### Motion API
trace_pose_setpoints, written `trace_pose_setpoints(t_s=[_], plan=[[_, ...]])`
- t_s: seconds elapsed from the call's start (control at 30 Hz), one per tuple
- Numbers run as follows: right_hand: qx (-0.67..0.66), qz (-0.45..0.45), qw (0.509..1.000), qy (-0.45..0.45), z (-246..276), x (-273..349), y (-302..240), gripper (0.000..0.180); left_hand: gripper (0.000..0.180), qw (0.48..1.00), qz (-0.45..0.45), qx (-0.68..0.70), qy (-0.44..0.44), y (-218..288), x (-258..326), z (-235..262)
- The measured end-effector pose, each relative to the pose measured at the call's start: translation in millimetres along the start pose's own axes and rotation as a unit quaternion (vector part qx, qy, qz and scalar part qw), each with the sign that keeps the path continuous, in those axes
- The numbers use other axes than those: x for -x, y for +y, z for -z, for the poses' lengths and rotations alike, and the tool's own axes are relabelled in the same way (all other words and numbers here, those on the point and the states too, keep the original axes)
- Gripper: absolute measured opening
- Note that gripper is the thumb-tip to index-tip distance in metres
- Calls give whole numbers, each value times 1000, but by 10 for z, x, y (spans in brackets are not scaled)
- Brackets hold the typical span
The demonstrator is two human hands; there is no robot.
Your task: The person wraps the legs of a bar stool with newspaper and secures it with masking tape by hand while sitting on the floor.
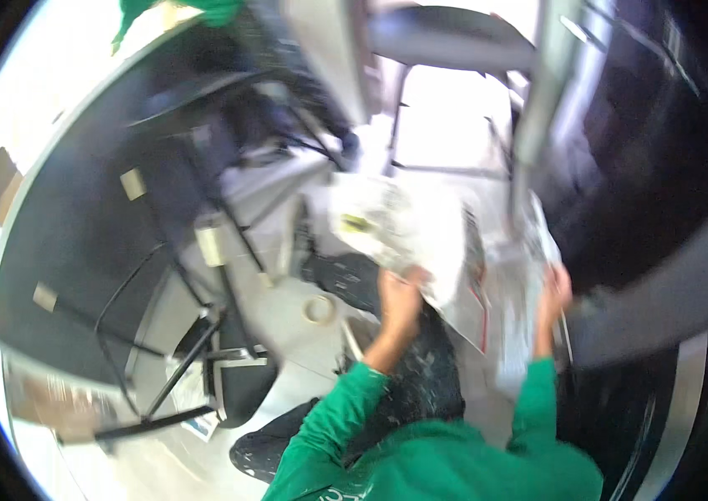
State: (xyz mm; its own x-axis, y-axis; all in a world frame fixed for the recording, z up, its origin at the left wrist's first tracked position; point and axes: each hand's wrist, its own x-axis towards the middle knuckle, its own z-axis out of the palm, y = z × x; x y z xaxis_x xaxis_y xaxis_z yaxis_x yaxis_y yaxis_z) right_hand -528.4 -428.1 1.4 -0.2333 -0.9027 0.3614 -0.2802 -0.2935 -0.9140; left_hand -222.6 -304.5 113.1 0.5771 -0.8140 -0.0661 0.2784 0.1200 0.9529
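The left hand (400, 296) is gripping a crumpled white plastic bag (421, 238) and, apart, the right hand (554, 292) a pale translucent sheet (518, 313), apparently manipulating both, likely requiring steady grips next.

The pale floor (308, 352) carries a cream ring-shaped roll (308, 311); left of the roll rests a black frame (153, 422); beyond it, rightward, stands a grey chair (454, 40).

The white bundle (400, 238) is blurred, its yellow patch (355, 223) indistinct; the top edge cuts off a green garment (220, 10).
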Motion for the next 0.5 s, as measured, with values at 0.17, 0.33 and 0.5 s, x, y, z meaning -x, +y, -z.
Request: trace_pose_setpoints(t_s=[0.17,0.33,0.5], plan=[[483,-62,873,-33,878,300,1698,68,31,985,72,147,-60,-335,-417,-287],[488,-125,864,10,234,806,1696,67,54,952,246,168,-72,-717,-970,12],[301,-29,952,-54,1207,-262,2151,24,55,938,197,261,-119,-474,-1056,-245]])
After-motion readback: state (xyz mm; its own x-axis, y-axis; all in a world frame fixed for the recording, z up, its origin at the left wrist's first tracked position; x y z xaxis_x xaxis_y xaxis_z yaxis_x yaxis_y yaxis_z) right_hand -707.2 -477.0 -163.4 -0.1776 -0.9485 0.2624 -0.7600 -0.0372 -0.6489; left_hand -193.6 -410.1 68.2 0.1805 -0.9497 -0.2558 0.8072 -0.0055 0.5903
